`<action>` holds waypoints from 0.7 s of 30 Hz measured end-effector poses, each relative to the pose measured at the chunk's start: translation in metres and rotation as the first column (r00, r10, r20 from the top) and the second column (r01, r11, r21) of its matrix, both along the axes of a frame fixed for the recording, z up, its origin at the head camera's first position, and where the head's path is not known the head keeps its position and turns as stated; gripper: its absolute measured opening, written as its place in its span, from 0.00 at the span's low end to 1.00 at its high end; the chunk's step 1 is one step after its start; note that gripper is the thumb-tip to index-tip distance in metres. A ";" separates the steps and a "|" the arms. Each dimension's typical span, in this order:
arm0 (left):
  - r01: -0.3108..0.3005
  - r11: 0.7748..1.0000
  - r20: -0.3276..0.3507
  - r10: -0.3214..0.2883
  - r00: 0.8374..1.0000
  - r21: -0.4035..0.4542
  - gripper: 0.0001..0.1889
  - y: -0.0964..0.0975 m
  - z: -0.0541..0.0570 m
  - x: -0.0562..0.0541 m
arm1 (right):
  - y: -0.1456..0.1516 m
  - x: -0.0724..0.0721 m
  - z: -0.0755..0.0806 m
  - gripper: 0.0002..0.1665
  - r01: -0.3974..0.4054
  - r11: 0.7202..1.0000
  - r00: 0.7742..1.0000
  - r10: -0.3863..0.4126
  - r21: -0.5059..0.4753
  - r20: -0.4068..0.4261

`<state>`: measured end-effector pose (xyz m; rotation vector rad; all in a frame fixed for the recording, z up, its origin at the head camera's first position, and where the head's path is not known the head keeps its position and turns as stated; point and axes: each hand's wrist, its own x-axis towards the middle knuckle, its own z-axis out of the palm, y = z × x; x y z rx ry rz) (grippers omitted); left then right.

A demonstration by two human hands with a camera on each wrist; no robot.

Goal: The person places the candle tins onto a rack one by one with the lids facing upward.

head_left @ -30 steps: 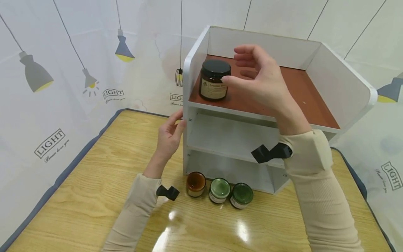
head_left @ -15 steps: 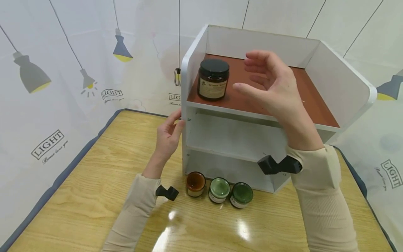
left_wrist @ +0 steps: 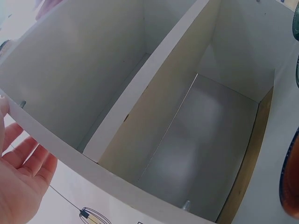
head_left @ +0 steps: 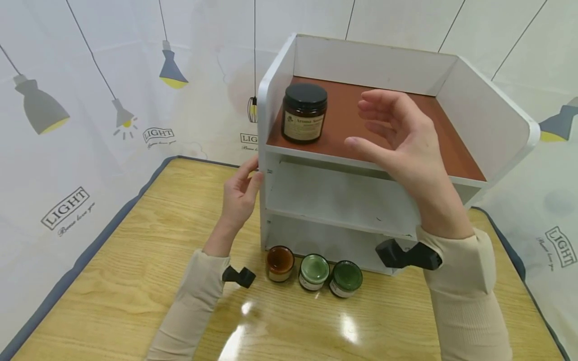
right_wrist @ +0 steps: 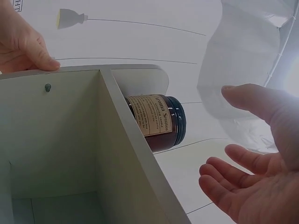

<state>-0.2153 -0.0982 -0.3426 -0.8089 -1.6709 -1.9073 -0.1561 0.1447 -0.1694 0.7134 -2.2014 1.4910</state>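
A dark amber candle jar (head_left: 303, 114) with a black lid and a paper label stands upright on the reddish-brown top of the white shelf unit (head_left: 340, 193), near its left side wall. In the right wrist view the label on the candle jar (right_wrist: 156, 119) reads "Scented Candle". My right hand (head_left: 408, 133) hovers to the right of the jar, thumb and fingers spread apart with nothing between them. My left hand (head_left: 239, 195) rests against the unit's left side panel, fingers behind its edge and thumb at the front. The left wrist view shows the fingers of that hand (left_wrist: 23, 172) along the panel's outer face.
Three smaller jars stand in a row before the unit: an amber jar (head_left: 280, 264), a light green jar (head_left: 314, 272) and a dark green jar (head_left: 345, 279). The wooden table (head_left: 135, 281) extends to a backdrop cloth (head_left: 113, 45) printed with lamps.
My right hand has let go of the lidded candle jar and drawn back to the right and toward me. The jar stays on the top; my left hand keeps its place on the side panel.
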 end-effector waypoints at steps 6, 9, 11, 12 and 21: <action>-0.004 1.000 -0.005 0.004 1.000 -0.006 0.28 0.000 0.000 0.000 | 0.003 0.007 -0.006 0.32 -0.027 0.999 1.000 0.027 -0.039 0.002; -0.003 1.000 -0.005 0.003 1.000 -0.008 0.30 0.000 -0.001 0.000 | 0.004 0.010 -0.008 0.32 -0.050 0.996 0.999 0.050 -0.075 0.000; -0.004 1.000 -0.004 0.004 1.000 -0.007 0.31 0.000 -0.001 0.000 | 0.006 0.012 -0.010 0.32 -0.068 0.993 0.998 0.068 -0.101 -0.002; -0.005 1.000 -0.003 0.005 1.000 -0.006 0.32 0.000 -0.001 0.000 | 0.006 0.013 -0.011 0.32 -0.077 0.991 0.997 0.077 -0.113 -0.004; -0.015 1.000 0.008 0.015 1.000 -0.012 0.26 0.000 0.000 0.001 | 0.011 0.020 -0.020 0.32 -0.126 0.983 0.992 0.126 -0.134 -0.015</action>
